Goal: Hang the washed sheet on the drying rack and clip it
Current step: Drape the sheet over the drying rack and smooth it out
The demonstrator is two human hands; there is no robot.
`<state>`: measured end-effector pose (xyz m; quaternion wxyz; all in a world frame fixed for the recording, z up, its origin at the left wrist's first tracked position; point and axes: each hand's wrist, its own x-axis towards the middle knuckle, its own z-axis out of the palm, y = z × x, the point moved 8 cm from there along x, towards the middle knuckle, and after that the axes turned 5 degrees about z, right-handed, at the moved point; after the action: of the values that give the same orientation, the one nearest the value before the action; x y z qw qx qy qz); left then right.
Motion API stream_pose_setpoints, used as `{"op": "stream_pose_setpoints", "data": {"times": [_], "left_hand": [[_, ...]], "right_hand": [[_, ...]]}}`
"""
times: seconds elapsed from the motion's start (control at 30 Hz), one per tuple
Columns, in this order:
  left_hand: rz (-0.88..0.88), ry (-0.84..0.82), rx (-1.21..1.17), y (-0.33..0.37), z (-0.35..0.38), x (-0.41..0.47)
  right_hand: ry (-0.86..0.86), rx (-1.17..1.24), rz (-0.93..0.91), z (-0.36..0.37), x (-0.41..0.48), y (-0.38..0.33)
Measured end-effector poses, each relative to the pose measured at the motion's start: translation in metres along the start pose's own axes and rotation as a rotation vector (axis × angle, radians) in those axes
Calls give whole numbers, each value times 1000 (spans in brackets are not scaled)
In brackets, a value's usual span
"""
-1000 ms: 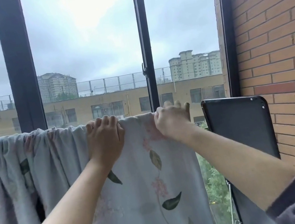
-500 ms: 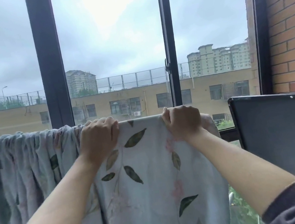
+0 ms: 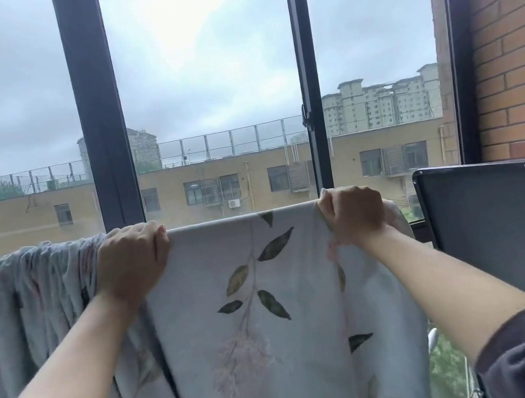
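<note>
fingers of the left hand are curled together over the top fold of the floral sheet, so that's a proper grip on the fabric. Same deal on the other side: the right hand is clenched tight round the top edge, close to the sheet's right end. Between the two hands the cloth runs flat and taut in a straight line. I'd guess the rack's top rail sits right under it, but the rail is covered and I can't actually see it. Left of the left hand there's a bunched part of the sheet, all gathered in folds and draped at the same height.

Step-wise I'd call this the spreading-out bit: the sheet is over the rack, hanging in front of the window frame, with only the right stretch smoothed. Next move probably means working leftward and pulling those gathers flat, then clipping. No clips anywhere in view, so they'd need fetching first. A black panel stands just beside the sheet's right end, against the brick wall, so watch the fabric doesn't catch on it
</note>
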<state>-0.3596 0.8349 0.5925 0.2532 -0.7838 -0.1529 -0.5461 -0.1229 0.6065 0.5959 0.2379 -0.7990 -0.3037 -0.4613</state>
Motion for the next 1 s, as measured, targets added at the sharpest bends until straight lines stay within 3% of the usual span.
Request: {"op": "stream_pose_setpoints", "data": {"times": [0.2,0.47,0.7,0.83,1.0], "left_hand": [[19,-13,7,-53,-12,-14],[-53,-23,13,-120,-23,-33],[-105,-19,-28,-131,-20,-39],[-110,-6,-63,-121,-17,-36],[-107,17,-67,-107,-14,-30]], "right_hand": [[9,-49,31,-1,-1,-15],[-139,-72,118,-2,-3,-17],[-265,-46,242,-13,-12,-37],[-127,6,63,-13,-16,-101],[-122,151,-203,8,-20,-237]]}}
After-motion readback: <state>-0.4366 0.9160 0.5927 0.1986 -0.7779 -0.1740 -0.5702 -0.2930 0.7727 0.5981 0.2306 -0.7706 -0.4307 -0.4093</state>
